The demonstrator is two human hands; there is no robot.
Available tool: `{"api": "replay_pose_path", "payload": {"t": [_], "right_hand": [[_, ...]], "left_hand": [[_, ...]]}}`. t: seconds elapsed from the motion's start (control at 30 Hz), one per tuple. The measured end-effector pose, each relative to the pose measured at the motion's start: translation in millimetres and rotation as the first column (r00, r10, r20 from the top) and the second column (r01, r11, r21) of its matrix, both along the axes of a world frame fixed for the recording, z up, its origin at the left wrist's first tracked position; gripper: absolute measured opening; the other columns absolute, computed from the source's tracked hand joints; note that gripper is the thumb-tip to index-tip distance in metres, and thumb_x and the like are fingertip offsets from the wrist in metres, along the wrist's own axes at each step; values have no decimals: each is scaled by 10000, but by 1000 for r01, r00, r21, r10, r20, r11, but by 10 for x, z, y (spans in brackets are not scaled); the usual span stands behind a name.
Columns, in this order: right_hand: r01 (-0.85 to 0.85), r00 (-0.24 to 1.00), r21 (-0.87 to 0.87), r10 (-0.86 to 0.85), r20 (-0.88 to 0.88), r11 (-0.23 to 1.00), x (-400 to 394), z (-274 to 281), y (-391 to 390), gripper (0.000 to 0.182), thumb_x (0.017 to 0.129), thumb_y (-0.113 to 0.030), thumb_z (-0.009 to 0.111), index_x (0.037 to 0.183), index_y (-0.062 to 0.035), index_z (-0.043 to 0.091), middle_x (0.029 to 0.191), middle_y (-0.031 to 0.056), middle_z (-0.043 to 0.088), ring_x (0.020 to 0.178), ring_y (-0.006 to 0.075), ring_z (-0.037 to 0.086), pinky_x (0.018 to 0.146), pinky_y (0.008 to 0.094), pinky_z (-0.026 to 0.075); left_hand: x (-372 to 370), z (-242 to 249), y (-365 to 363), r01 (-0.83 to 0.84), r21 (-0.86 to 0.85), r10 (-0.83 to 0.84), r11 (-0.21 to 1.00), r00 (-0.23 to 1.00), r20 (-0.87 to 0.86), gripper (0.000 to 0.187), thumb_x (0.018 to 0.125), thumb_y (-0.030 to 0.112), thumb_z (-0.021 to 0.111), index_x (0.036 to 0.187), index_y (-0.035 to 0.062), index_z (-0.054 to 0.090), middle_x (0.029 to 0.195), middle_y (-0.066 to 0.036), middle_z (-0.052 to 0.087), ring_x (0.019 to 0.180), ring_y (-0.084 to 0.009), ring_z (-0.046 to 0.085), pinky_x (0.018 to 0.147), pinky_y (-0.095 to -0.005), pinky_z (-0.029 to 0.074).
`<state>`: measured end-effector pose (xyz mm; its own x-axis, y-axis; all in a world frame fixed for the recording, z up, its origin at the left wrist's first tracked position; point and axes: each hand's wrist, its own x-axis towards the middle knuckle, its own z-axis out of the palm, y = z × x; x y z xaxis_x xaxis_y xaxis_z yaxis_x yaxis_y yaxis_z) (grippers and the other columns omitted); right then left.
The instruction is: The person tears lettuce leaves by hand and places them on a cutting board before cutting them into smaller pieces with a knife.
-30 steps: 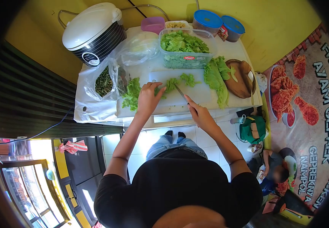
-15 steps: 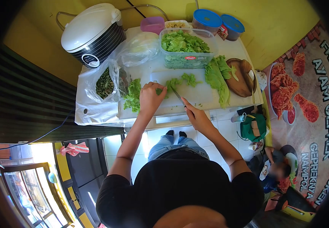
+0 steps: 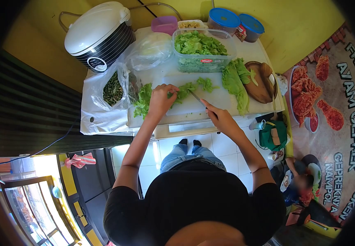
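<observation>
My right hand (image 3: 218,117) is closed round the handle of a knife (image 3: 196,97), whose blade points up and left to cut lettuce pieces (image 3: 184,91) on the white cutting board (image 3: 218,104). My left hand (image 3: 163,97) rests with curled fingers on the lettuce, left of the blade. More leaf lettuce (image 3: 144,100) lies on the left, partly behind that hand. A small loose piece (image 3: 206,84) sits further right. Whole lettuce leaves (image 3: 235,84) lie along the board's right side. Behind the board a clear container (image 3: 204,65) is full of cut lettuce.
A rice cooker (image 3: 99,35) stands at the back left, near plastic bags (image 3: 150,51) and a bag of dark greens (image 3: 113,90). A wooden plate (image 3: 256,91) is at the right. Blue-lidded tubs (image 3: 224,18) and a purple bowl (image 3: 164,25) line the back. Another person (image 3: 298,188) is low at the right.
My right hand and the knife have shifted slightly right, with the blade a little away from my left hand. My left hand's fingers have moved slightly. The view has shifted a little.
</observation>
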<state>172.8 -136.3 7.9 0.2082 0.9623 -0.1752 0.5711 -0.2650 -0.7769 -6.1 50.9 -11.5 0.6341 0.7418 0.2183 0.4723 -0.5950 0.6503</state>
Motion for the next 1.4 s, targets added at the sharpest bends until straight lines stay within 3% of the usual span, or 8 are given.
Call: {"api": "replay_pose_path", "payload": {"t": [0.13,0.53,0.7,0.8,1.03,1.1,1.2,1.4], "right_hand": [[-22,999,61,24,-35,998,73,5,15,454,979,-161,485,1429,-206,447,769,201,605,597,318,558,630,352,480],[7,960,-145,-47,-276,989,12,326,16,461,989,-154,494,1444,-208,436,672,73,454,599,125,396,605,264,418],[4,986,132,18,-164,991,-81,5,130,462,989,-169,490,1445,-217,432,657,115,487,568,168,452,626,294,458],[-19,992,160,38,-117,987,-148,-75,215,472,985,-186,486,1449,-235,417,738,178,607,589,315,559,642,342,482],[-33,999,94,32,14,995,-172,-156,222,487,987,-190,482,1462,-248,389,722,190,600,586,329,599,620,372,489],[-15,1000,129,14,9,992,-187,-220,201,471,999,-186,482,1461,-232,403,668,162,536,555,196,453,622,327,460],[-16,997,208,31,-66,978,-177,-309,219,473,1004,-188,475,1468,-228,392,645,150,510,543,184,434,601,310,444],[-31,995,114,41,-93,993,-191,-183,256,496,995,-171,463,1477,-231,364,601,164,514,497,307,519,556,350,447]], "left_hand": [[-37,80,-39,145,370,-129,918,989,-67,236,795,86,680,1013,165,719,1034,11,676,897,-183,586,841,-359,414],[-132,-19,-314,218,397,-152,891,970,-191,349,886,189,593,1229,150,637,1289,-17,556,1147,-242,499,985,-451,355],[-119,-72,-469,194,394,-108,899,967,-229,415,895,226,590,1295,116,575,1298,-48,531,1145,-273,486,977,-475,362],[-105,-69,-546,139,324,-56,936,966,-252,439,920,256,565,1337,122,542,1331,-11,533,1155,-273,485,998,-498,342],[-97,-60,-564,72,187,-35,980,980,-194,439,941,266,554,1362,145,526,1347,-14,564,1163,-260,493,1033,-517,281],[-120,-27,-537,77,156,-50,985,984,-173,430,940,262,559,1352,143,537,1348,-10,569,1156,-250,501,1029,-514,282],[-145,-32,-546,85,150,-61,985,985,-163,414,936,258,567,1333,141,559,1355,1,570,1147,-234,511,1020,-502,288],[-152,-26,-565,87,173,-53,981,981,-189,402,937,257,569,1322,141,576,1367,19,562,1138,-224,510,1003,-464,309]]}}
